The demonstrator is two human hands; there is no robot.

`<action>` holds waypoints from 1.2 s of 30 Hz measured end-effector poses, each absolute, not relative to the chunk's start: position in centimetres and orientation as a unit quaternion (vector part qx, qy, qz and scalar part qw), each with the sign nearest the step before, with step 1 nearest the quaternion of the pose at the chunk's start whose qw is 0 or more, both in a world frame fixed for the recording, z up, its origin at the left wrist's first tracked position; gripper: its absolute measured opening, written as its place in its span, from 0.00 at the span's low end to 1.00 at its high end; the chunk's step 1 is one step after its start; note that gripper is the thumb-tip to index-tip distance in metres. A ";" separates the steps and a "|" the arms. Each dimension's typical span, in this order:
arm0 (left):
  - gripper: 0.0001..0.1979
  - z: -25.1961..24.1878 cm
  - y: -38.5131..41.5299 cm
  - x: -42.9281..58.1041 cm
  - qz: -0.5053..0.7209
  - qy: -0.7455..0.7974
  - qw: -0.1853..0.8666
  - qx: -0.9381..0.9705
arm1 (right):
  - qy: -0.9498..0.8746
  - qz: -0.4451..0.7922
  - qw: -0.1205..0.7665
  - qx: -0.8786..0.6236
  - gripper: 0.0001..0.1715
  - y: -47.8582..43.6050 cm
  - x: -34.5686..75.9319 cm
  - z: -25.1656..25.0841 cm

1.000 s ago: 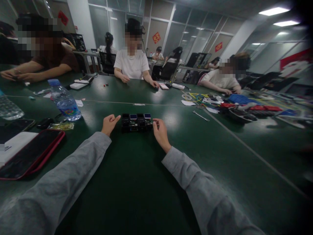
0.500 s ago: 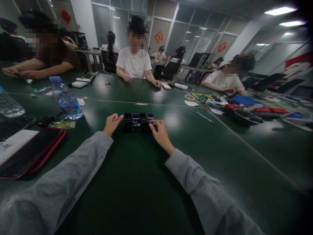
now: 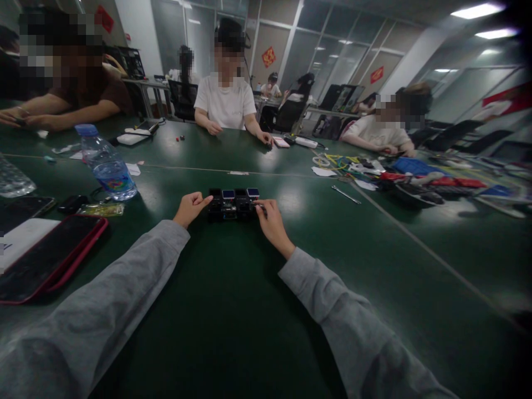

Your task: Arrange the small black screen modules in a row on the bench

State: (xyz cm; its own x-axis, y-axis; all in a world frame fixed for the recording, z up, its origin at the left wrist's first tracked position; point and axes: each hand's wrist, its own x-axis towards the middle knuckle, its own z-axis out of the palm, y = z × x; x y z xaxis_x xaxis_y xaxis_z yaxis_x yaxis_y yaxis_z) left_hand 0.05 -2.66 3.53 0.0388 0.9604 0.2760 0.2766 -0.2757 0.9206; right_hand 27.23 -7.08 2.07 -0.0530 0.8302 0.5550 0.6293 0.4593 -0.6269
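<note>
A black blocky device with two small blue-grey square panels on its top lies on the dark green table in front of me. My left hand is at its left end, fingers curled in and the thumb tip at the device's edge. Whatever those curled fingers may hold is hidden. At the right end, my right hand pinches a small dark piece against or close beside the device. The piece is too small to make out well.
A water bottle stands to the left, near a phone in a red case and a yellow packet. A wrench lies to the right, before a heap of cables and cloth. Co-workers sit across the table.
The whole view has shifted slightly. My left thumb seems a little nearer the device's left end. My right hand keeps its pinch at the right end.
</note>
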 end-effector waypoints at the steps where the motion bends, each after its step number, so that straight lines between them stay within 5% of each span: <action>1: 0.26 3.6 -2.7 0.0 0.488 0.492 0.347 0.632 | -0.716 0.109 0.465 -0.509 0.14 -7.0 27.2 2.1; 36: 0.25 2.4 -2.0 -0.4 0.483 0.484 0.367 0.630 | -0.679 0.114 0.462 -0.559 0.19 -6.9 27.5 1.6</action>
State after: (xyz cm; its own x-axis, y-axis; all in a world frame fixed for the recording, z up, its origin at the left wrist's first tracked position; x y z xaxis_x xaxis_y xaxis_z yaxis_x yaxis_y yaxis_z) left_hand -0.41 -2.01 2.43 0.0636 0.9654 0.2530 0.2554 -0.2608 0.9310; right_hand 27.53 -6.91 1.56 0.0511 0.8642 0.5006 0.6536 0.3500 -0.6710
